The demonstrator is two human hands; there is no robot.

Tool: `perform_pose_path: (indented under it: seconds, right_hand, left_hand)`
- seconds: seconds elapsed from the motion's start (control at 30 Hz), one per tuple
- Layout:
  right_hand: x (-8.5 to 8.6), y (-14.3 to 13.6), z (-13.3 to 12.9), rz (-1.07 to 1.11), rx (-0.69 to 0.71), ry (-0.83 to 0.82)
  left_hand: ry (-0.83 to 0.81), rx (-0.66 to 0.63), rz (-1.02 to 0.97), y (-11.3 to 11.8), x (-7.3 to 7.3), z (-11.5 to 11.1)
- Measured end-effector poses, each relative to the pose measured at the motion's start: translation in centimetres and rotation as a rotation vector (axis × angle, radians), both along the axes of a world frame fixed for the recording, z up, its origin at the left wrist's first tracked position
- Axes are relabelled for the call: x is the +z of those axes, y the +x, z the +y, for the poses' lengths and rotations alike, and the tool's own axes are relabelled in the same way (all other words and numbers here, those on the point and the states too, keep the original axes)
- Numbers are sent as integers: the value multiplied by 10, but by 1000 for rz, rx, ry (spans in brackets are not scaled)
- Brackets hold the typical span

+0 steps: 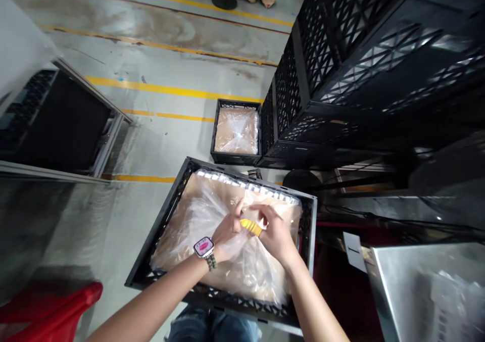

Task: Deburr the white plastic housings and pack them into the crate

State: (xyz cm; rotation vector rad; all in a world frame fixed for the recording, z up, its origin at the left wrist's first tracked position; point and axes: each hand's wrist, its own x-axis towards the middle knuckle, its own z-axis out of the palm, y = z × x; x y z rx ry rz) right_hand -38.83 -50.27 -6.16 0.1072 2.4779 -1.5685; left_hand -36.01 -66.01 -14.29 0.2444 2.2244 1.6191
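Both hands meet over a black plastic crate (156, 233) with a sheet of brown cardboard and a clear plastic bag (204, 208) in it. My left hand (227, 233), with a watch (203, 246) on the wrist, has its thumb and fingers closed on one end of a small yellow ribbed piece (251, 227). My right hand (276, 233) curls round the other end. Something whitish shows between the hands; what it is I cannot make out. Gathered plastic lies beneath both hands. A black-and-white printed strip runs along the crate's far side.
A smaller-looking black crate (237, 157) with cardboard and plastic stands on the floor ahead. Tall stacked black crates (299, 89) rise at the right. A metal table (401, 276) is at the lower right, a framed rack (100, 150) at the left, red material (71, 306) at the lower left.
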Motion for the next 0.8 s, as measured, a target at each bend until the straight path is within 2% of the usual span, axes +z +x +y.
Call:
perform_pose_path:
  seconds: [0.1,0.2,0.3,0.4,0.47,0.57,0.7,0.8]
  right_hand:
    - [-22,7,12,-91,-57,-94]
    - [-27,38,0,-106,-135,-165]
    - [-23,76,-17,-140,-41,-203]
    - [-17,87,-16,-156,84,-180]
    - [-14,71,-6,-90,53,-130]
    - [-18,23,10,21,6,-44]
    - [-42,-32,13,-89,214,-1]
    - [-57,-40,12,-146,329,1]
  left_hand:
    - [-25,-56,-97,-11,-2,-11]
    - [64,-231,-176,-27,-3,-22]
    - [114,-311,-132,-37,3,-32]
    - [60,-312,19,-33,15,-38]
    - [-20,-277,158,-25,20,-38]
    - [-129,-168,358,-12,18,-29]
    - [-231,126,538,-2,-5,-10]
    - [-274,261,640,2,-22,-3]
